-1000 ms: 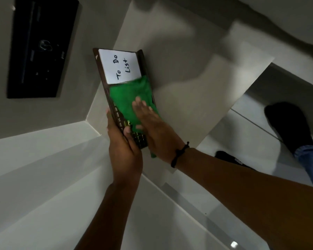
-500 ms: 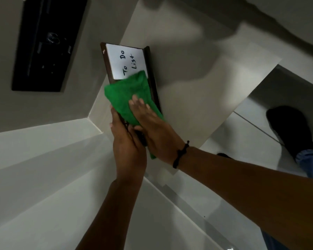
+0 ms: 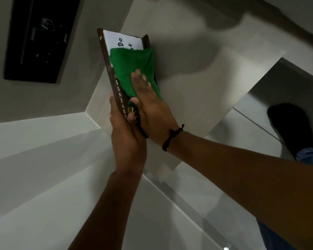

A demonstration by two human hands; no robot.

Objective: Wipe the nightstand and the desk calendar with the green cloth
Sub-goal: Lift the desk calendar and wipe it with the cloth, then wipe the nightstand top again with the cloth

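Note:
I hold a dark brown desk calendar [image 3: 114, 76] with a white "To Do List" card above the pale nightstand top [image 3: 197, 91]. My left hand [image 3: 126, 134] grips the calendar's near end, and month names show along its edge. My right hand [image 3: 152, 105] lies flat on the green cloth [image 3: 134, 67], pressing it against the calendar's face. The cloth covers the lower part of the white card and most of the face.
A black switch panel [image 3: 38, 38] is set in the wall at upper left. White bedding [image 3: 34, 168] lies at lower left. My foot in a dark sock [image 3: 289, 127] stands on the tiled floor at right.
My right hand has slid the green cloth up the calendar's face, so it now covers part of the "To Do List" card. My left hand still grips the calendar.

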